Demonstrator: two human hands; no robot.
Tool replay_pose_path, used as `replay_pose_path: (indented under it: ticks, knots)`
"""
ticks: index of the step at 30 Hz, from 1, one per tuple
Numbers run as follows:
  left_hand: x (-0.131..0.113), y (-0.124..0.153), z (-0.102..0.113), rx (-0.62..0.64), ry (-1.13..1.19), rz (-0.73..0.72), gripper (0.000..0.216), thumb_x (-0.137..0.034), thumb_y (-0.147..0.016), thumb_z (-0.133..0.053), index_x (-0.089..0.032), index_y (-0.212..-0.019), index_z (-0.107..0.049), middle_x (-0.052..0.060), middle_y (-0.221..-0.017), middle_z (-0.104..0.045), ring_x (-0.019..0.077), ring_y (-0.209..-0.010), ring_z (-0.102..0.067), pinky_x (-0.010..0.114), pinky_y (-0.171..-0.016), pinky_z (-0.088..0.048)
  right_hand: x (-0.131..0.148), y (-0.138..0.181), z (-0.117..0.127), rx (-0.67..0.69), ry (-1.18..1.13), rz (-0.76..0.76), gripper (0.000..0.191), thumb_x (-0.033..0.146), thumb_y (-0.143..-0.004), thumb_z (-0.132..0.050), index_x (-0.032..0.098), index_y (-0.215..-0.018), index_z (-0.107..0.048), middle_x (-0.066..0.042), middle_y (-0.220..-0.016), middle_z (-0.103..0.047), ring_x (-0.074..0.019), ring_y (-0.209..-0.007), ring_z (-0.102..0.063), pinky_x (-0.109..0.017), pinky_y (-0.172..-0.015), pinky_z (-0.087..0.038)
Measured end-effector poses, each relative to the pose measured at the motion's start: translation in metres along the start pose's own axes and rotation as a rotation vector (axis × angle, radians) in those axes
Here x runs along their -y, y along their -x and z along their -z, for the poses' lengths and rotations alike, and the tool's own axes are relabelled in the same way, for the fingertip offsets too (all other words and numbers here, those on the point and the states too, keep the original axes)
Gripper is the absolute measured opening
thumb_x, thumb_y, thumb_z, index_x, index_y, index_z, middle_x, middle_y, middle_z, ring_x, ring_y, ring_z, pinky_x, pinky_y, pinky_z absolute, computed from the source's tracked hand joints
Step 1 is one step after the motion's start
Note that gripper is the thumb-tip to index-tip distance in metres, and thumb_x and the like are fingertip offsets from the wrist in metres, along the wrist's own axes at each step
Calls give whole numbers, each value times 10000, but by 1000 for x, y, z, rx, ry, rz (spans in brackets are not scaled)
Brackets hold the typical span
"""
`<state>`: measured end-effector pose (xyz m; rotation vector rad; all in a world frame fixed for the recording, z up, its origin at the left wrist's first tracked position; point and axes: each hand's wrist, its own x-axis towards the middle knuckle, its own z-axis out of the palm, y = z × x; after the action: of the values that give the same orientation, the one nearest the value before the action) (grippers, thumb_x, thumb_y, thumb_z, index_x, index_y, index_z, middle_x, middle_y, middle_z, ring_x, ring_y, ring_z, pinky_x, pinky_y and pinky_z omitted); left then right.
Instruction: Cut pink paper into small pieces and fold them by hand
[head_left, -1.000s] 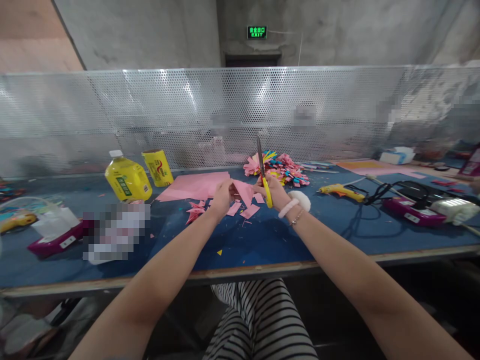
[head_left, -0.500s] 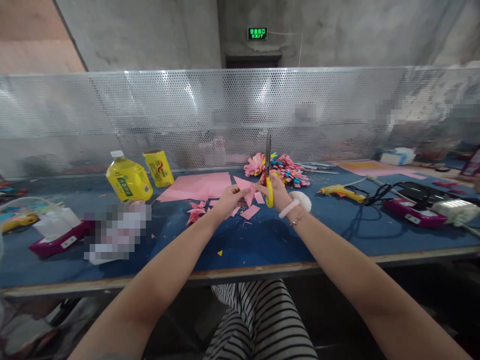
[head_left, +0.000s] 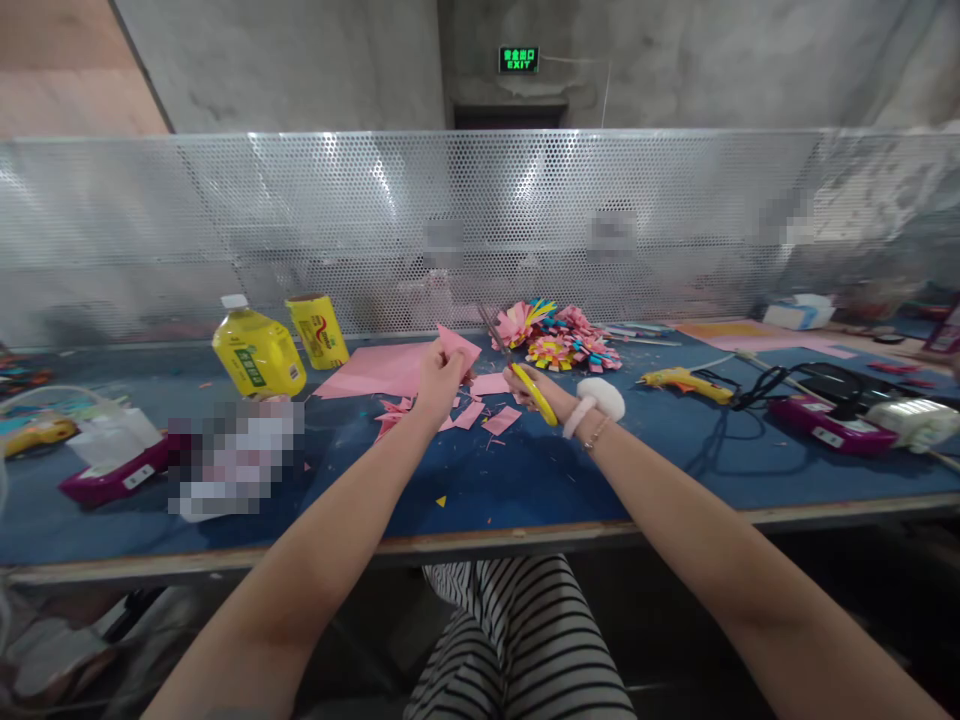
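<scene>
My left hand (head_left: 441, 378) pinches a folded piece of pink paper (head_left: 459, 347), whose pointed corner sticks up above the fingers. To its right, my right hand (head_left: 536, 390) is closed round the yellow handles of a pair of scissors (head_left: 541, 400). The scissor blades point up and to the left, apart from the paper, and look slightly parted. Several small pink paper pieces (head_left: 501, 420) lie on the blue table below and between my hands. Folded pink paper shapes (head_left: 391, 415) rest just left of them, partly behind my left forearm.
Large pink sheets (head_left: 367, 372) lie behind my left hand. Paper flowers (head_left: 574, 340) in pink, yellow and blue are heaped at the back. A yellow bottle (head_left: 259, 350) and a cut yellow container (head_left: 319, 335) stand left. A yellow glue gun (head_left: 686, 384), cables and a purple power strip (head_left: 829, 425) lie right.
My hands have moved apart, the left one raising the pink paper up and leftward. The scissors have tipped from upright to leaning left and lower.
</scene>
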<state>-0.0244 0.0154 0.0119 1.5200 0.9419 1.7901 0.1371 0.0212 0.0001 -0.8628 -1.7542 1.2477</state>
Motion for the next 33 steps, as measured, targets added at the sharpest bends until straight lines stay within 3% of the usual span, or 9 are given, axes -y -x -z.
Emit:
replay_pose_path:
  ticks: [5,22,33]
  knots:
    - [-3,-1,0,-23,-7,-45,45,-203,-689,-456,-174,-716,-435,-34,-566,-535,43,-391,-420,174,-388,-336,-3,1,-4,42,138,-2,406,546,-634,-565,167,-685,-427,82,-473,-337,-24,-368,-298,-171,-340,-234]
    - [-10,5,0,33,-25,-60,131,-293,-767,-450,-170,-750,-410,-22,-571,-507,35,-381,-375,180,-371,-287,1,6,-14,105,68,-93,437,603,-643,-521,177,-697,-441,101,-395,-290,-31,-316,-266,-156,-296,-230]
    - [-16,6,-1,39,-22,-42,117,-281,-765,-452,-186,-745,-387,-30,-552,-490,37,-372,-335,194,-368,-245,-8,5,-10,182,22,8,435,597,-705,-448,164,-732,-465,87,-442,-321,-37,-344,-281,-165,-319,-258]
